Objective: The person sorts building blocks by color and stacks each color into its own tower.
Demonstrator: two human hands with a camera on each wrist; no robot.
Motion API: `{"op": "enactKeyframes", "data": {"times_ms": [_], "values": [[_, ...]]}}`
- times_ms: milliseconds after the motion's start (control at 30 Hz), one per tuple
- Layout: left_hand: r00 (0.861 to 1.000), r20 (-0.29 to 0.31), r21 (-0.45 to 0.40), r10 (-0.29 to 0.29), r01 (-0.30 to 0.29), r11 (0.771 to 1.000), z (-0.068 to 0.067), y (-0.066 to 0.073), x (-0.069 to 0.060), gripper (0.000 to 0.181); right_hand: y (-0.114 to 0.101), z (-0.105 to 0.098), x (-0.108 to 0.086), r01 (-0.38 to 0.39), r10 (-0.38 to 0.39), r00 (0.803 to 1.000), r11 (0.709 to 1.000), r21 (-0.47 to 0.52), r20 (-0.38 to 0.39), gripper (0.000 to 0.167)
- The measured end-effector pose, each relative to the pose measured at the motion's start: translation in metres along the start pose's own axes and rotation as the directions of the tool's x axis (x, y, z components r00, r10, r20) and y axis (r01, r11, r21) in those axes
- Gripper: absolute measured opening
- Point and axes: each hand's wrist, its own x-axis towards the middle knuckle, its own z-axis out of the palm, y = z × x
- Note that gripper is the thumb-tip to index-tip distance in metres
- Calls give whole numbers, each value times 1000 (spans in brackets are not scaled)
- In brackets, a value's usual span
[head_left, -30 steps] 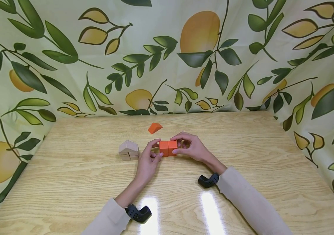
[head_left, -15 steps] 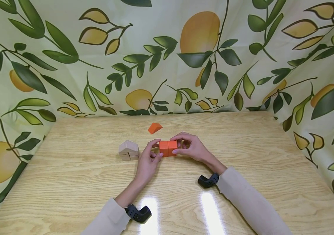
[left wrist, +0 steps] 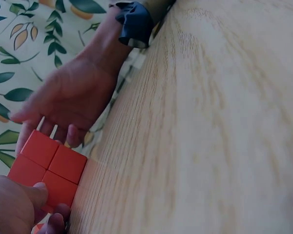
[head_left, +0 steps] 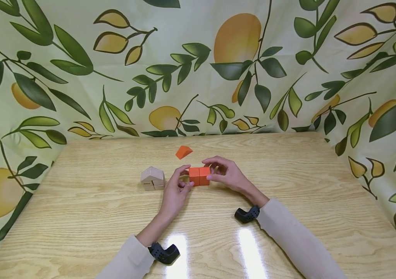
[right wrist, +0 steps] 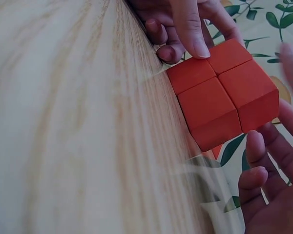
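Several orange-red cube blocks stand pressed together on the table, two wide and two high in both wrist views. My left hand pinches the left side of the stack, its thumb on the near face of a lower cube in the left wrist view. At the stack's right side is my right hand, fingers spread and bent loosely. Its thumb stands off the cubes in the left wrist view, where the right hand has a gap to them. Behind the stack lies an orange triangular block.
Left of my left hand, a small house shape of plain wooden blocks with a pointed top stands close by. The wooden table ends at a curtain printed with leaves and fruit. Each wrist carries a black camera.
My right hand's thumb and fingers have loosened and moved slightly off the right-hand cubes. The left hand and all the blocks have kept their places.
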Motion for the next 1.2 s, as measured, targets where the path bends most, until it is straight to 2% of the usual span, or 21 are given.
{"op": "enactKeyframes", "data": {"times_ms": [333, 600, 733, 933, 967, 1200], "values": [[1000, -9, 1, -28, 28, 1000, -1, -2, -3, 55, 1, -3, 6, -25, 26, 999, 1000, 10, -38, 30], [999, -21, 8, -26, 27, 1000, -3, -4, -1, 55, 40, -6, 23, -61, 59, 996, 998, -28, -66, 28], [1000, -15, 15, -27, 28, 999, -4, -4, 0, 55, 45, -3, 33, -83, 80, 994, 996, -26, -74, 31], [1000, 1, 8, -29, 29, 1000, -3, -4, 0, 56, 51, -1, 47, -94, 93, 995, 996, -10, -37, 37], [1000, 3, 6, -28, 28, 1000, -2, -3, 0, 56, 57, -2, 49, -91, 91, 996, 996, -17, -26, 38], [1000, 0, 19, -21, 21, 1000, 0, 0, 1, 55, 63, -6, 63, -78, 84, 995, 991, -111, 49, 46]]}}
